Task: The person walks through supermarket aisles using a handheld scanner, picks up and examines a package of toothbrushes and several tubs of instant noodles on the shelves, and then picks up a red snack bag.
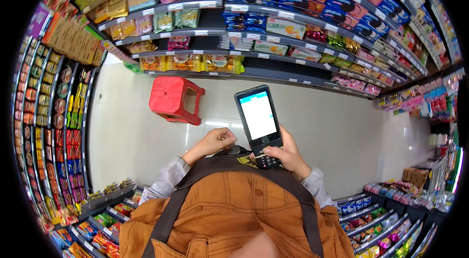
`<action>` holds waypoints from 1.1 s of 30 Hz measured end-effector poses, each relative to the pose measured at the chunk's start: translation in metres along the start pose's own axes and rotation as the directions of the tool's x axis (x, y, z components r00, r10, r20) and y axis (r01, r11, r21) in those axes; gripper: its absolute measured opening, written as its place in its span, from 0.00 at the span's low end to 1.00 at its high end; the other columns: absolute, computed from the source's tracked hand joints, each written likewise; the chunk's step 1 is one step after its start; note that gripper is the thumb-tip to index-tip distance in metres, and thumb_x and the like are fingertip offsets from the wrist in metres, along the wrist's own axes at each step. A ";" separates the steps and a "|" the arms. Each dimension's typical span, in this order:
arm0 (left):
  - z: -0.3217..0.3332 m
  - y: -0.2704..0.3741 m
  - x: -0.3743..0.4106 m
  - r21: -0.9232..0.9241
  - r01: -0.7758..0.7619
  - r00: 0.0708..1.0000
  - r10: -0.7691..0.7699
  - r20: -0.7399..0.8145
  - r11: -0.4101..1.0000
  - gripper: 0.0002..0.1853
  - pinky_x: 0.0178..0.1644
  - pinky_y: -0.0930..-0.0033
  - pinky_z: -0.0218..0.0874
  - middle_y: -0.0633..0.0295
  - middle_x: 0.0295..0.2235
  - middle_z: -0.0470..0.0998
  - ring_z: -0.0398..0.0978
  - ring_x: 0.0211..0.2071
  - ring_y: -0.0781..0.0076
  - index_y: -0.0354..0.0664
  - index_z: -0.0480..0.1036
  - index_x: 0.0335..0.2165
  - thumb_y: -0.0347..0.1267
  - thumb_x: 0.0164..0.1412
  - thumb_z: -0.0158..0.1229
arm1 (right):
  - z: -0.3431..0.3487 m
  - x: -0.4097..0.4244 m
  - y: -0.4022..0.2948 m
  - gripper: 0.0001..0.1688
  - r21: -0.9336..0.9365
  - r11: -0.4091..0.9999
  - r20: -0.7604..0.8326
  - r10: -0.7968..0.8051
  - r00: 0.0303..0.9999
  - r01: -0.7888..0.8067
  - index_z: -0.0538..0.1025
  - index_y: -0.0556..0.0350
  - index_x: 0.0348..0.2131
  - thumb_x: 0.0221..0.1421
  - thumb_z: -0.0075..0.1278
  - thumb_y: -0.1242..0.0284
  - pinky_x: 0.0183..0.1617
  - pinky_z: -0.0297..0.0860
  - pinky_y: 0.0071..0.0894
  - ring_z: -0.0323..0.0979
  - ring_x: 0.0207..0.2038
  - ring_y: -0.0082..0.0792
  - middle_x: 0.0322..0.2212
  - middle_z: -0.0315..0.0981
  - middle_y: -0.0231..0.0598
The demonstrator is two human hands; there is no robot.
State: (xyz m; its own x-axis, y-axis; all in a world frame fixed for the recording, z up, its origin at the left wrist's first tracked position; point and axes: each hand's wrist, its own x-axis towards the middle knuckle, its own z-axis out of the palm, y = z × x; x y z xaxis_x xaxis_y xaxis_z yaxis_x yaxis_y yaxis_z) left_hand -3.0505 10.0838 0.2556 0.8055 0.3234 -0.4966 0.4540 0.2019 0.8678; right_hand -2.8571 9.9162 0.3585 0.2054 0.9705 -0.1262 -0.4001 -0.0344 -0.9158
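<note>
My right hand (289, 152) grips a black handheld data terminal (256, 115) by its lower part, in front of my apron. The terminal's lit screen is mostly white with a blue bar at the top. My right thumb rests near the keypad (269, 162). To the left of the terminal, my left hand (218, 139) is curled, its thumb against the bent fingers, and nothing shows in it. A red plastic stool (166, 95) stands on the tiled floor (220, 104) beyond my left hand.
Ahead runs a grey shelf unit (271, 61) stocked with cookie boxes and snack packs. Another shelf rack (51, 130) of packaged food lines the left. Behind me are low snack shelves (381, 228). A cardboard box (416, 176) stands at the far right.
</note>
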 end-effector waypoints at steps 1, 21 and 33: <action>0.000 -0.004 0.001 0.011 -0.015 1.000 0.015 0.004 1.000 0.12 0.29 0.79 0.63 0.67 0.26 0.76 0.72 0.26 0.81 0.37 0.74 0.33 0.37 0.61 0.59 | 0.005 0.001 -0.001 0.37 0.024 1.000 -0.022 0.002 1.000 -0.001 0.55 0.67 0.56 0.48 0.51 0.78 0.42 0.77 0.41 0.78 0.38 0.43 0.42 0.71 0.56; 0.010 -0.027 0.011 -0.076 -0.005 0.999 0.009 0.047 0.997 0.14 0.29 0.77 0.64 0.65 0.25 0.75 0.71 0.25 0.81 0.33 0.73 0.33 0.37 0.61 0.59 | 0.021 0.003 -0.008 0.37 0.055 0.987 -0.009 0.151 0.989 -0.150 0.55 0.68 0.56 0.49 0.50 0.76 0.43 0.77 0.41 0.78 0.38 0.46 0.49 0.66 0.60; 0.015 -0.043 0.014 -0.017 -0.007 1.000 0.007 0.005 1.000 0.10 0.28 0.76 0.61 0.67 0.23 0.75 0.70 0.25 0.81 0.36 0.73 0.32 0.34 0.60 0.58 | 0.016 -0.002 -0.002 0.44 0.043 0.991 -0.029 0.131 0.991 -0.129 0.54 0.69 0.60 0.48 0.56 0.75 0.53 0.66 0.29 0.66 0.50 0.29 0.50 0.65 0.42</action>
State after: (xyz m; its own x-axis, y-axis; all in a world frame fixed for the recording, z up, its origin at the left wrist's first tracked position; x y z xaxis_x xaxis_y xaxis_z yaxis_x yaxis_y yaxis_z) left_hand -3.0530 10.0663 0.2114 0.8104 0.3206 -0.4904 0.4417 0.2158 0.8708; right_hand -2.8708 9.9185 0.3667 0.1771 0.9504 -0.2557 -0.4609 -0.1495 -0.8747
